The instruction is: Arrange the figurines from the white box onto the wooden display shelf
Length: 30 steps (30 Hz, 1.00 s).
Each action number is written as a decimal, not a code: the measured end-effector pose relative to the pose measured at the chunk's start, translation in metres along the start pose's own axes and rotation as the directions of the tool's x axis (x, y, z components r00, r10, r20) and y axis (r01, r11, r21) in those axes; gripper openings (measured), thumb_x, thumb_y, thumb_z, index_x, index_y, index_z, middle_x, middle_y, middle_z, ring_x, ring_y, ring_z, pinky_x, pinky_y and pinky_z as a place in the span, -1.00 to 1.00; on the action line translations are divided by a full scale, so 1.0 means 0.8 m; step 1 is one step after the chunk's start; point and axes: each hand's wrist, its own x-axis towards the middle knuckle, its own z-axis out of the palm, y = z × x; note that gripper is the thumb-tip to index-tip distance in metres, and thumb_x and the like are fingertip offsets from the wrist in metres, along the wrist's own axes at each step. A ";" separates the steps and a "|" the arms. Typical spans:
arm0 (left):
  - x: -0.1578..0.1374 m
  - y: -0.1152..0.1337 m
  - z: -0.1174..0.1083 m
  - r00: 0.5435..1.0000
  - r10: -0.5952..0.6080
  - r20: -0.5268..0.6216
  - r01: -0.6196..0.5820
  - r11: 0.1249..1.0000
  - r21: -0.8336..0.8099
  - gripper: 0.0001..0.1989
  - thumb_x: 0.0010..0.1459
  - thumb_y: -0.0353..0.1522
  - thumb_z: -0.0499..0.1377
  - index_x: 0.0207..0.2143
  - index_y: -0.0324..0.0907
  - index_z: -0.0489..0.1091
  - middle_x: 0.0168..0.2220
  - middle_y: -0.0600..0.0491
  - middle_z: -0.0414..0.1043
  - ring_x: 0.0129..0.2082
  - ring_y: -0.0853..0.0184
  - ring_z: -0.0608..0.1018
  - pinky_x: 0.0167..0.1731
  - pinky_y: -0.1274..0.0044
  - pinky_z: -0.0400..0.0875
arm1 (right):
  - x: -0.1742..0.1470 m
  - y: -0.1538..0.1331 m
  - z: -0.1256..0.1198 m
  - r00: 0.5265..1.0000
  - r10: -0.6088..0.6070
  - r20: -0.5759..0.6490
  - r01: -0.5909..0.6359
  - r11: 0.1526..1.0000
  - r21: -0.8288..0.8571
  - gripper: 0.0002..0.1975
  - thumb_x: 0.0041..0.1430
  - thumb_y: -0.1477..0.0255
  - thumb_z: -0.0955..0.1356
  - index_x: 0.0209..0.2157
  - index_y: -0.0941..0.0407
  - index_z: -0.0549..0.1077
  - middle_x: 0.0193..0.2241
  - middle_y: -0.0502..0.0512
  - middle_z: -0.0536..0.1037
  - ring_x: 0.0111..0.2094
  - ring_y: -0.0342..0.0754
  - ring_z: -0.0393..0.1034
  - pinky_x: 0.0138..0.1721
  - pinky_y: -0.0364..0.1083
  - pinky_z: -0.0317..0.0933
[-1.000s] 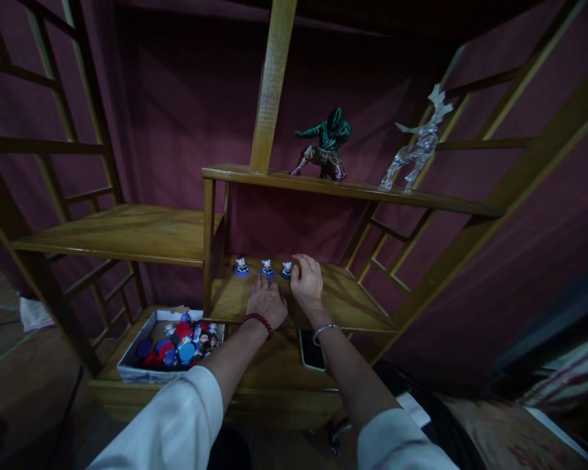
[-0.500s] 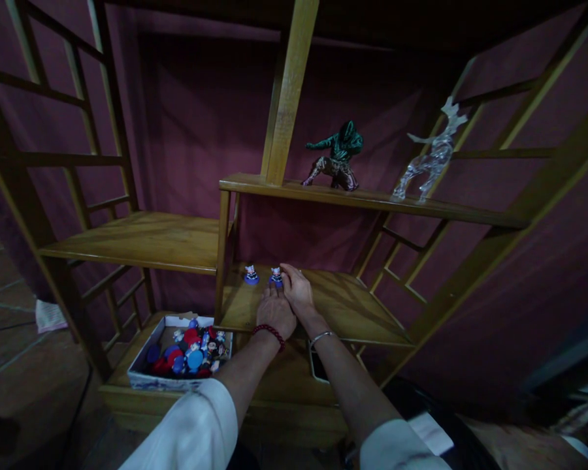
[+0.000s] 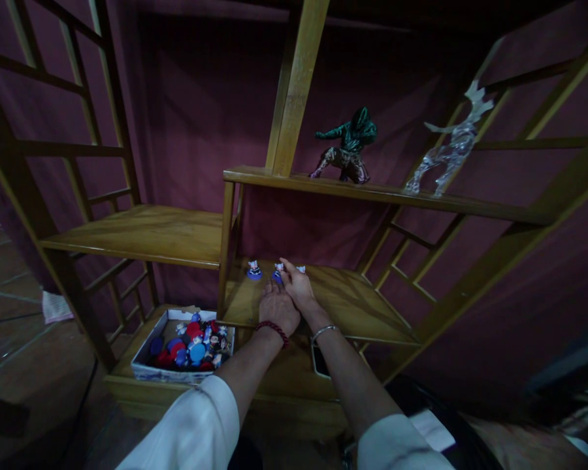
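Note:
Three small white-headed figurines stand in a row on the lower right shelf [image 3: 362,303]. The left figurine [image 3: 254,270] rests on a round blue base. At the middle figurine [image 3: 278,268], my right hand [image 3: 298,289], with a silver bangle, has its thumb and forefinger closed against the right side. My left hand [image 3: 278,311], wearing a dark red beaded bracelet, lies palm down with fingers stretched to that figurine's base. Both hands touch each other. Behind my right hand, only the head of the right figurine [image 3: 301,269] shows.
An open box [image 3: 176,376] of red, blue and white figurines sits low on the left. Above stand a crouching green-hooded statue [image 3: 350,143] and a clear deer figure [image 3: 445,150]. A wooden post [image 3: 298,91] rises from the upper shelf; a dark phone-like object [image 3: 318,362] lies below.
The view has shifted slightly, and the right figurine's head now shows more plainly behind my right hand. Both hands stay at the middle figurine.

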 end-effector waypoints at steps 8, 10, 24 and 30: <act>0.002 -0.002 0.005 0.999 0.030 -0.017 -0.030 1.000 -0.010 -0.46 -0.05 -0.44 -0.05 0.06 -0.37 0.12 0.07 -0.19 0.16 0.12 0.15 0.08 0.05 0.32 -0.01 | 0.000 -0.001 0.001 0.998 0.045 0.032 -0.045 0.999 0.012 -0.59 0.08 0.50 0.20 0.01 0.04 0.26 -0.13 0.03 0.44 -0.13 -0.08 0.34 -0.05 -0.09 0.18; 0.002 -0.003 0.004 0.999 0.028 -0.016 -0.028 1.000 -0.009 -0.46 -0.04 -0.43 -0.05 0.06 -0.36 0.12 0.07 -0.18 0.16 0.12 0.14 0.08 0.05 0.32 -0.01 | 0.000 0.000 0.001 0.998 0.052 0.038 -0.053 0.998 0.017 -0.58 0.08 0.50 0.20 0.02 0.05 0.25 -0.15 0.03 0.45 -0.14 -0.08 0.34 -0.05 -0.10 0.18; -0.001 0.001 -0.003 1.000 0.013 -0.024 -0.012 1.000 0.022 -0.51 -0.01 -0.46 -0.08 0.04 -0.35 0.15 0.04 -0.18 0.20 0.11 0.18 0.12 0.05 0.36 0.03 | 0.001 0.007 0.005 0.999 0.022 0.026 -0.022 1.000 -0.001 -0.55 0.05 0.57 0.21 0.02 0.06 0.25 -0.12 0.06 0.43 -0.12 -0.04 0.33 -0.06 -0.06 0.19; -0.001 0.000 -0.001 0.999 0.022 -0.047 -0.022 1.000 0.009 -0.52 -0.01 -0.44 -0.07 0.02 -0.38 0.18 0.03 -0.20 0.20 0.12 0.19 0.11 0.06 0.36 0.01 | 0.002 0.013 0.008 1.000 0.018 -0.007 -0.018 1.000 0.005 -0.55 0.02 0.57 0.23 -0.01 0.03 0.28 -0.17 0.02 0.47 -0.15 -0.05 0.35 -0.07 -0.07 0.21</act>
